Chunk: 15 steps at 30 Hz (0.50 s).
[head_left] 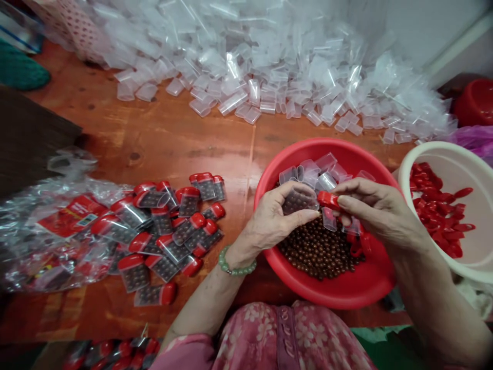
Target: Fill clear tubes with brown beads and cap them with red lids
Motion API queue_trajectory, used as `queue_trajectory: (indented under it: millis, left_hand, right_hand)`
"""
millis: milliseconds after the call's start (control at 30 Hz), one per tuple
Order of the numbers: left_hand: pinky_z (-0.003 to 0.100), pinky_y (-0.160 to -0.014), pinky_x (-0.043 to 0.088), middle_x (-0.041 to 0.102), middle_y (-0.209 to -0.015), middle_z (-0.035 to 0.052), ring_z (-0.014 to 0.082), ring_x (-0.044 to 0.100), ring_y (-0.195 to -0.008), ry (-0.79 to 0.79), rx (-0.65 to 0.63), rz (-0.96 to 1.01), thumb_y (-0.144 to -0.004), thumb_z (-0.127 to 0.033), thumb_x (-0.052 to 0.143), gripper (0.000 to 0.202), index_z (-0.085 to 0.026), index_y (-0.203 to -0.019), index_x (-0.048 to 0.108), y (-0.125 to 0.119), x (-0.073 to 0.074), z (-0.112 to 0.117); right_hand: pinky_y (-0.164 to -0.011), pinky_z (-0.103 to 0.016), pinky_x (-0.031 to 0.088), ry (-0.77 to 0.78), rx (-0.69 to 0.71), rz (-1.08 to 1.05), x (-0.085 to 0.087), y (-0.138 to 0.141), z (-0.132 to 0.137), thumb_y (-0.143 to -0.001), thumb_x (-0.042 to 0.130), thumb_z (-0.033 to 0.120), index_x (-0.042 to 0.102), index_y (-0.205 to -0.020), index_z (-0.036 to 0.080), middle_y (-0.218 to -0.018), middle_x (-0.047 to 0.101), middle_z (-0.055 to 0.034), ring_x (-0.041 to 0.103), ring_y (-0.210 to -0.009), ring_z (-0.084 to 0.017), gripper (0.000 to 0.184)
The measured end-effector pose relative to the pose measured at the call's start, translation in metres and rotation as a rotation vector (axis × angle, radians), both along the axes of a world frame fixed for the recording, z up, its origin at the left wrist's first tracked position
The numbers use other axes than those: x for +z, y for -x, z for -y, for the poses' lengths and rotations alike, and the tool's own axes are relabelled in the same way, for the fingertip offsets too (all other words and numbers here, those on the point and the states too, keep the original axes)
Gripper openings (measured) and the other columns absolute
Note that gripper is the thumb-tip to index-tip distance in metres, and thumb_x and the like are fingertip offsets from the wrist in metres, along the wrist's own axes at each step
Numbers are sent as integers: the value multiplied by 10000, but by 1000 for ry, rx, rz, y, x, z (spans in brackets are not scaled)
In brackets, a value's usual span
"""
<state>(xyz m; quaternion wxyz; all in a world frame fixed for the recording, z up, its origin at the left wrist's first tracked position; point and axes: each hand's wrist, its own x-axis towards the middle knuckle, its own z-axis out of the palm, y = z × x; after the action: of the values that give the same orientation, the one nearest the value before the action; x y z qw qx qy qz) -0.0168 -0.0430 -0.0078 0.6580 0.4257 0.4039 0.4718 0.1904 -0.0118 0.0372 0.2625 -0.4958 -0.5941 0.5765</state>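
My left hand (pixel 271 213) grips a clear plastic container (pixel 298 200) with brown balls inside, its open end turned to the right. Between the thumb and fingers of my right hand (pixel 379 213) is a red cap (pixel 327 199), close to that open end; whether they touch I cannot tell. Both hands are above a red basin (pixel 331 295). In the basin lie many small brown balls (pixel 318 252), empty clear containers (pixel 327 167) toward the back and several red caps (pixel 358 244) at the right.
Capped, filled containers (pixel 165 231) lie in a pile on the wooden table (pixel 185 139) at left, beside clear plastic bags (pixel 34 231). A large heap of empty containers (pixel 246 67) covers the back. At right stands a white bucket (pixel 477 216) holding red caps (pixel 439 205).
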Motion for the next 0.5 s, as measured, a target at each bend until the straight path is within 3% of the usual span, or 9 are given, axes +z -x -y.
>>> queue_trajectory:
  millis: [133,233,367,500]
  left_hand:
    - [268,-862,523,734,-976,18,142,671,-883,-36,75,-41,-731,-289,845,347,-190,-1022,684,1,0,1]
    - [262,-819,533,735,-912,14,138,670,-831,-29,106,-53,-740,-305,837,294,-185,-975,706,0,0,2]
    - [248,-759,534,721,-850,7,134,659,-784,19,194,-29,-732,-296,837,246,-188,-914,711,-1,1,3]
    - [223,-672,501,696,-779,-14,108,618,-695,66,222,-1,-723,-277,837,233,-189,-899,712,-2,2,2]
  right_hand:
    - [-473,-175,469,239,42,-152,-13,9,-1,-842,780,449,671,-914,178,-681,708,6,603,-494,-74,301]
    - [-517,-175,505,260,91,-186,-16,9,2,-886,737,454,662,-923,176,-698,727,-5,639,-521,-78,290]
    - [-644,-249,605,59,35,-108,-13,5,11,-826,796,459,684,-1038,205,-833,773,-27,741,-676,-145,349]
    - [-721,-308,640,-354,-105,134,-9,3,28,-872,764,320,709,-1012,240,-892,787,-32,763,-753,-179,170]
